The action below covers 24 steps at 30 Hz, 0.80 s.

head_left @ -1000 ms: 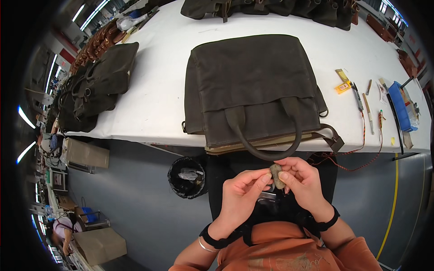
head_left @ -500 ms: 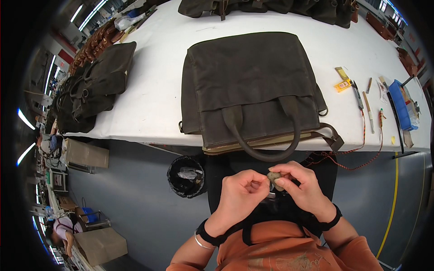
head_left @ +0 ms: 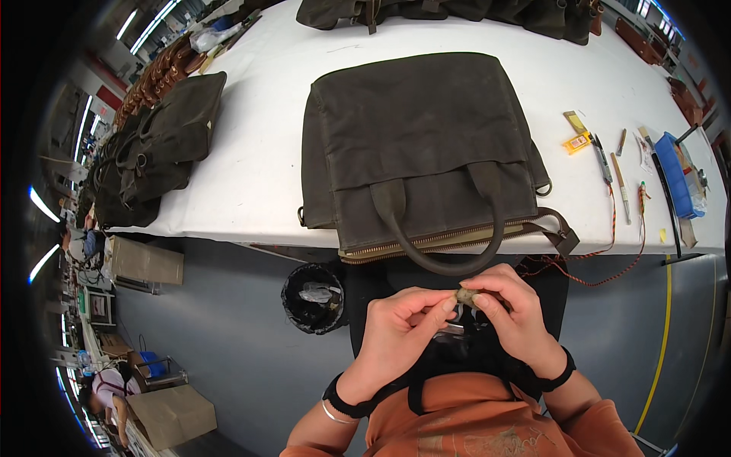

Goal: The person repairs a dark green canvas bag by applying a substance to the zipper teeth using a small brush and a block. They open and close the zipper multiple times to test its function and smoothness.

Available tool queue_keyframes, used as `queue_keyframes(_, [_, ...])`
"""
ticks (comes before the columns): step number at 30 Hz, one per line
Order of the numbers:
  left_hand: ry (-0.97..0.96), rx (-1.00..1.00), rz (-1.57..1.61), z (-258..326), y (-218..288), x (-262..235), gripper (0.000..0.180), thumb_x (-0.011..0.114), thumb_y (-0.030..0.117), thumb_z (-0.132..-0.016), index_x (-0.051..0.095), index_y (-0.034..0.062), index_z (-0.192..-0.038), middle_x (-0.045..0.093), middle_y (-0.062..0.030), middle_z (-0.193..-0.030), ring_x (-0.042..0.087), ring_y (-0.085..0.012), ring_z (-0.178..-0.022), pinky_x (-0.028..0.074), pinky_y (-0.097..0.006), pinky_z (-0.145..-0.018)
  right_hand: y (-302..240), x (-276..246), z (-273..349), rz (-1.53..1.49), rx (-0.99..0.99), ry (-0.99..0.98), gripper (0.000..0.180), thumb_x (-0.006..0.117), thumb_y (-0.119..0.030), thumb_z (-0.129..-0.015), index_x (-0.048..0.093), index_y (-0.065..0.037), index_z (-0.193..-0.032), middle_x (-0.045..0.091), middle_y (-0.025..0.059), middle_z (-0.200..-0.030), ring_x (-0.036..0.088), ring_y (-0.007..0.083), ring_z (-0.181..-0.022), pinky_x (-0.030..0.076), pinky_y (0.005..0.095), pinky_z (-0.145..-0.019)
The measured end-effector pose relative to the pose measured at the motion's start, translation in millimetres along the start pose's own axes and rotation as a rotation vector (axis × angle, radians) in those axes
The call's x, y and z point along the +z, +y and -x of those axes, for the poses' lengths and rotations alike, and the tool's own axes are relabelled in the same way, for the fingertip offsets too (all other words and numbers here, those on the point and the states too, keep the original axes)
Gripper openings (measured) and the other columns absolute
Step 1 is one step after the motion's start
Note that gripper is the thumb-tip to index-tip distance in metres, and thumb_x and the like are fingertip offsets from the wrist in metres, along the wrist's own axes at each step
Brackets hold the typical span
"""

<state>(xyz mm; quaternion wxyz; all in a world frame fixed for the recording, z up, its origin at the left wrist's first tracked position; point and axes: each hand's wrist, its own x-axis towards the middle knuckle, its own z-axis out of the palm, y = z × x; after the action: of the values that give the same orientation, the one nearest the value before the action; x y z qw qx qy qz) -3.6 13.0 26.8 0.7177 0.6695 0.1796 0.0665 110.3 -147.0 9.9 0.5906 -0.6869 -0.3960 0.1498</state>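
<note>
Lump (head_left: 468, 297): sat small and grey-green between both hands.
Left hand (head_left: 403, 324): fingers were pinched together on the lump's left end.
Right hand (head_left: 518, 316): fingers were closed around its right side.
Bag (head_left: 419, 126): lay on the white surface (head_left: 259, 152).

Dark bags (head_left: 179, 122) are heaped at the left of a white-covered table (head_left: 255, 152), while brown goods (head_left: 164, 72) are piled behind them. At right, a yellow box (head_left: 576, 143), slim tools (head_left: 618, 174) and a blue tray (head_left: 671, 171) are laid out. Below, a black-lined bin (head_left: 293, 306) is seen on the grey floor (head_left: 236, 343); at lower left, a co-worker (head_left: 114, 385) is pictured beside a tan carton (head_left: 173, 415).
</note>
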Motion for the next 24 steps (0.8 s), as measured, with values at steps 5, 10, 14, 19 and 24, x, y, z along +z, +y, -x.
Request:
queue_keyframes(5, [-0.045,-0.018,-0.031,-0.7,1.1,-2.8,0.019,0.065,0.007,-0.094,0.07,-0.0021,-0.109,0.07,-0.01,-0.095,0.07,-0.014,-0.083,0.059,-0.024,-0.072,-6.2,-1.5,-2.1,0.24,-0.164,0.004,0.028,0.063,0.005,-0.085,0.068,-0.006,-0.11,0.058,0.008,-0.087,0.054,0.0243,-0.082,0.045,0.0319,-0.071])
queue_keyframes(10, [-0.085,-0.166,0.104,-3.6,0.0,-4.6,0.015,0.065,0.007,-0.094,0.069,-0.005,-0.102,0.071,-0.0095,-0.087,0.07,-0.0137,-0.077,0.059,-0.024,-0.071,-4.9,-3.5,2.0,0.315,-0.203,-0.044,0.033,0.062,0.007,-0.083,0.069,-0.009,-0.112,0.058,0.0079,-0.091,0.053,0.0248,-0.085,0.045,0.0332,-0.07])
queue_keyframes(14, [-0.124,-0.236,0.224,-7.6,-3.3,-7.3,0.009,0.065,0.005,-0.092,0.067,-0.0039,-0.094,0.071,-0.01,-0.085,0.068,-0.0122,-0.073,0.058,-0.024,-0.066,-0.9,-5.0,1.4,0.282,-0.225,-0.063,0.032,0.062,0.006,-0.084,0.068,-0.008,-0.112,0.058,0.0086,-0.091,0.054,0.0222,-0.084,0.047,0.0313,-0.069])
queue_keyframes(19, [-0.103,-0.203,0.325,-10.8,-5.3,2.6,0.005,0.064,0.003,-0.09,0.065,-0.0019,-0.093,0.07,-0.0088,-0.084,0.065,-0.0105,-0.07,0.054,-0.023,-0.063,-2.4,-0.8,9.4,-0.422,0.301,-0.068,0.03,0.06,-0.004,-0.094,0.058,-0.002,-0.124,0.059,0.0044,-0.093,0.057,0.0111,-0.077,0.051,0.0247,-0.067])
queue_keyframes(24, [-0.048,-0.082,0.31,-12.4,-10.3,13.9,0.008,0.064,0.005,-0.093,0.064,-0.0018,-0.097,0.069,-0.0072,-0.088,0.066,-0.0099,-0.075,0.055,-0.022,-0.067,1.5,-3.9,8.8,-0.835,0.551,-0.042,0.034,0.057,-0.014,-0.099,0.053,0.001,-0.129,0.059,0.0018,-0.094,0.058,0.0069,-0.077,0.054,0.0219,-0.064])
